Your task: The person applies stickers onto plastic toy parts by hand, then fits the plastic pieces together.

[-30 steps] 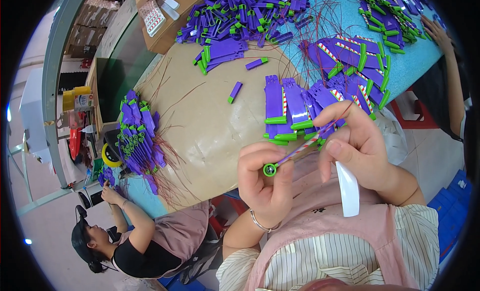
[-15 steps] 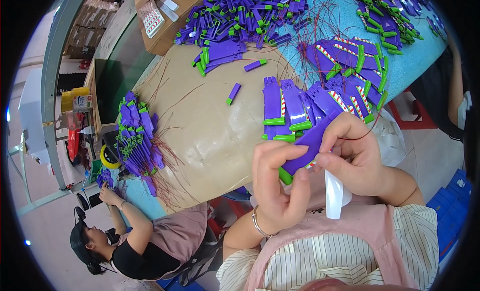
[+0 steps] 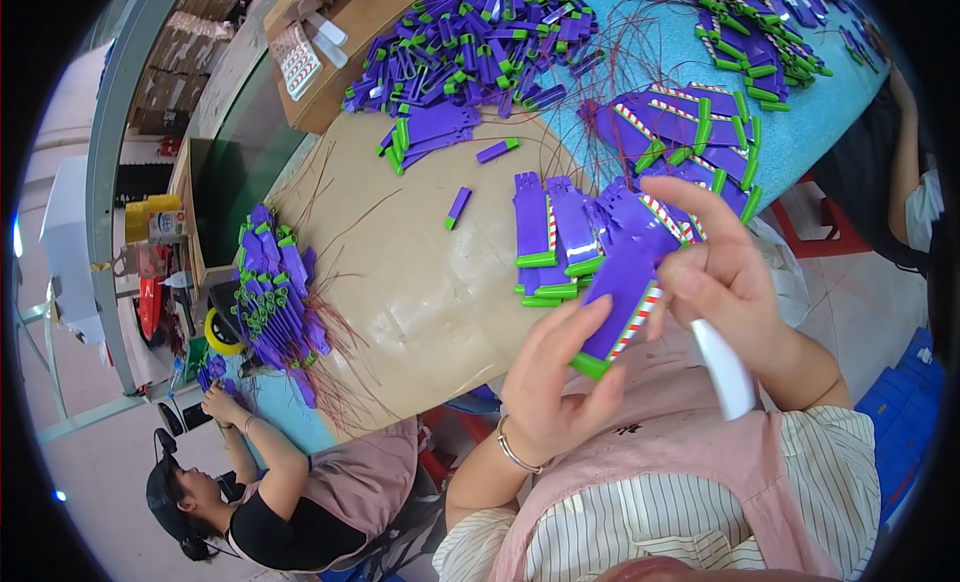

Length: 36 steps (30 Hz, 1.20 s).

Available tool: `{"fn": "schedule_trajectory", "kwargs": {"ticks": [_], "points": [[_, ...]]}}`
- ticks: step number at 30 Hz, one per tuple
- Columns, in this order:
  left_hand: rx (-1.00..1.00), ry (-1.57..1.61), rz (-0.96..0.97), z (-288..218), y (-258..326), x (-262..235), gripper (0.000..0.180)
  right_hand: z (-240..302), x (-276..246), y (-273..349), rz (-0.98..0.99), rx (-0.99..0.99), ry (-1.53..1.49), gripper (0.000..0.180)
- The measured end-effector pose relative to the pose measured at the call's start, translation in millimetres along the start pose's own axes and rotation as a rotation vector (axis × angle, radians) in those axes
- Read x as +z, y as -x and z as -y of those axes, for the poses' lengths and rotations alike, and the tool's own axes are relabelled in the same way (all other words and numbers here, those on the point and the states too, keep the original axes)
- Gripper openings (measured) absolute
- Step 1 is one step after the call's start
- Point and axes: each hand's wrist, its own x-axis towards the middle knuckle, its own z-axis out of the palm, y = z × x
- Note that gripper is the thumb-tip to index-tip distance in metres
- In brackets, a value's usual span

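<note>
A flat purple plastic piece with a green end is pinched between the thumb and fingers of my left hand. Along its right edge runs a red-and-white striped strip. My right hand, just right of the piece, has its index finger raised. From its closed fingers hangs a glossy white strip, blurred at its lower end. Just beyond my hands, similar purple pieces with green ends lie overlapping, several bearing striped strips.
A large heap of small purple-and-green parts covers the table's far side. Another pile with thin red wires lies at left. A cardboard box holds a striped sticker sheet. A co-worker sits at lower left.
The purple piece has turned more upright, showing its striped edge. My right hand has shifted right and lifted its index finger, and the white strip has swung right with it.
</note>
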Motion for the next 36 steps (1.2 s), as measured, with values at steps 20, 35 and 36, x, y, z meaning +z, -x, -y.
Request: {"fn": "schedule_trajectory", "kwargs": {"ticks": [20,35,36], "points": [[-0.187,-0.509,-0.206,75,-23,-26,0.024,-256,-368,156,-0.592,0.231,1.169,0.024],[-0.007,-0.624,0.074,121,-110,-26,0.019,-73,-109,69,-0.421,-0.475,1.052,0.013],[-0.005,-0.641,0.089,123,-112,-26,0.018,-73,-110,67,-0.466,-0.493,1.051,0.015]]}}
